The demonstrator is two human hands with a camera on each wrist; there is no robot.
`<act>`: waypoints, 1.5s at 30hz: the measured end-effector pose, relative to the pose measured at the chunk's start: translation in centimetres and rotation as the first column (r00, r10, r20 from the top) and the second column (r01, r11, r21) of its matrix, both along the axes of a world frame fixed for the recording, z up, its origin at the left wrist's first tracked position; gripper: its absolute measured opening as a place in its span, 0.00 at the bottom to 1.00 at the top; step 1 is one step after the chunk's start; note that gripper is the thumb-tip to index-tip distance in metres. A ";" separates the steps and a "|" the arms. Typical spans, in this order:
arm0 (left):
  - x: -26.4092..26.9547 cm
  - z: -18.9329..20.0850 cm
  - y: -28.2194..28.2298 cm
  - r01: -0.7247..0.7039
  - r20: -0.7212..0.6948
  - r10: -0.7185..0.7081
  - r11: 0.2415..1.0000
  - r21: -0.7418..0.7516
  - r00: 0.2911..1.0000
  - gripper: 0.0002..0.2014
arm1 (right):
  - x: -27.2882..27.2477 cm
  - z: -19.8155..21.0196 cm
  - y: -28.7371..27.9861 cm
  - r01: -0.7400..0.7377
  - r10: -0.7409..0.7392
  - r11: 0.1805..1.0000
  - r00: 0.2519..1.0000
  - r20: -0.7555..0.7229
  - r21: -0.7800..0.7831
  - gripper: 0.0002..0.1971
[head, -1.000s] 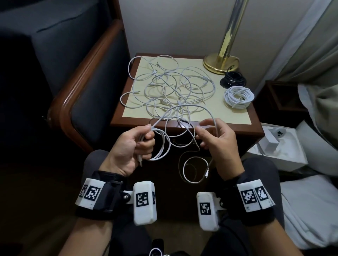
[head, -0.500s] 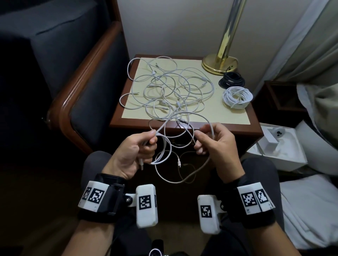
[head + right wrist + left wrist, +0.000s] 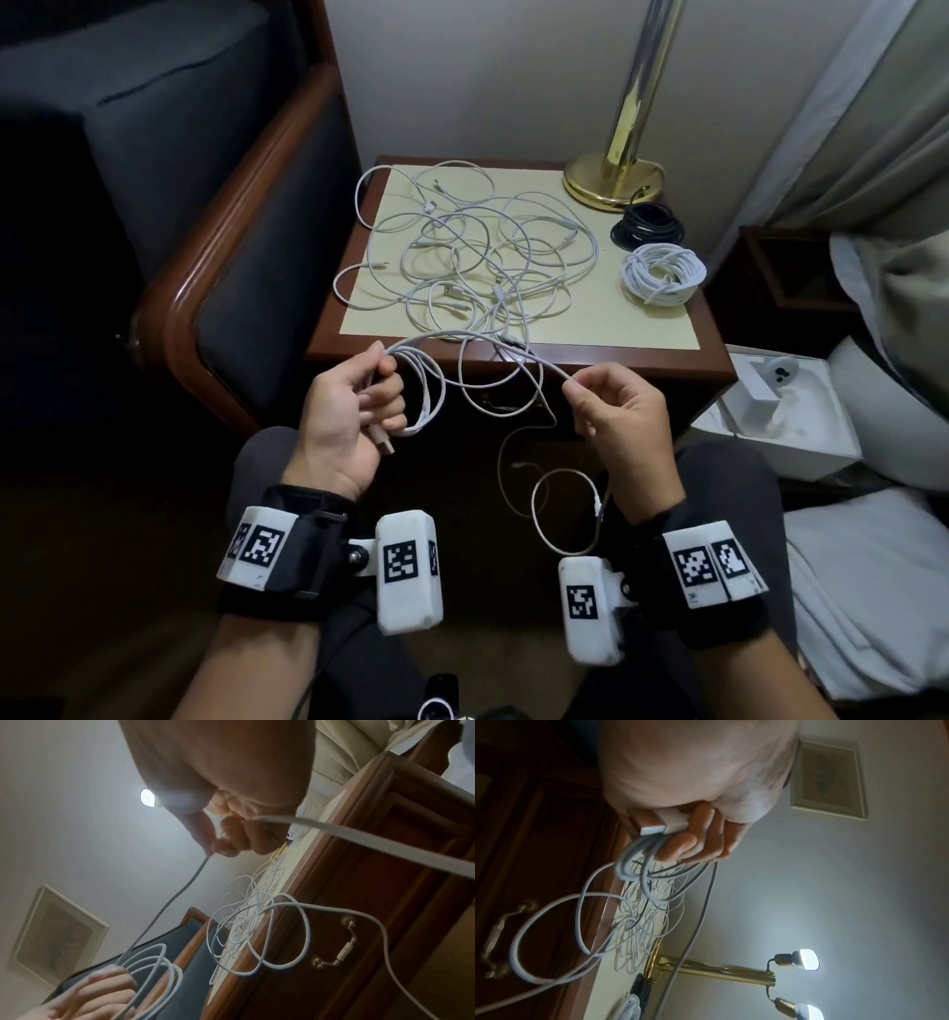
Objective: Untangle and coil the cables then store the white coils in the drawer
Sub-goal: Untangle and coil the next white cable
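**Winding one white cable, tangle still waiting**

Wooden nightstand (image 3: 714,354) beside a blue armchair carries the tangled white cables (image 3: 462,257), one finished white coil (image 3: 662,275) and a black coil (image 3: 647,228) by the brass lamp base (image 3: 613,180). Left hand (image 3: 349,406) has its fingers curled round a few wound loops (image 3: 429,390); right hand (image 3: 616,406) pinches the same cable between thumb and forefinger. Coiling is under way. Next, likely, the right hand feeds another loop to the left, easing the trailing end free of the pile.
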State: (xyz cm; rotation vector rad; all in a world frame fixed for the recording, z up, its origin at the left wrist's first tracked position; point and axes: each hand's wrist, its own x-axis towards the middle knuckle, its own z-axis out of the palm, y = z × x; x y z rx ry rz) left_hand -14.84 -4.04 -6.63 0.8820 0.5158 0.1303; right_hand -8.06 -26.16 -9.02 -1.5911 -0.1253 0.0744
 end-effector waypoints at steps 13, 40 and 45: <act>0.5 -0.1 -1.1 -0.162 0.136 0.143 0.977 0.138 0.980 0.17 | -0.5 -2.4 1.3 -0.192 0.183 0.868 0.981 -0.065 -0.458 0.15; 0.0 0.0 -5.0 0.298 -0.044 -0.297 0.919 0.258 0.954 0.18 | -1.8 -0.4 2.6 -0.222 0.218 0.975 0.969 0.115 0.019 0.08; -0.2 0.0 -4.4 0.329 -0.087 -0.319 0.883 0.335 0.944 0.18 | -1.7 -0.5 1.3 -0.227 0.226 0.974 0.958 0.177 -0.018 0.06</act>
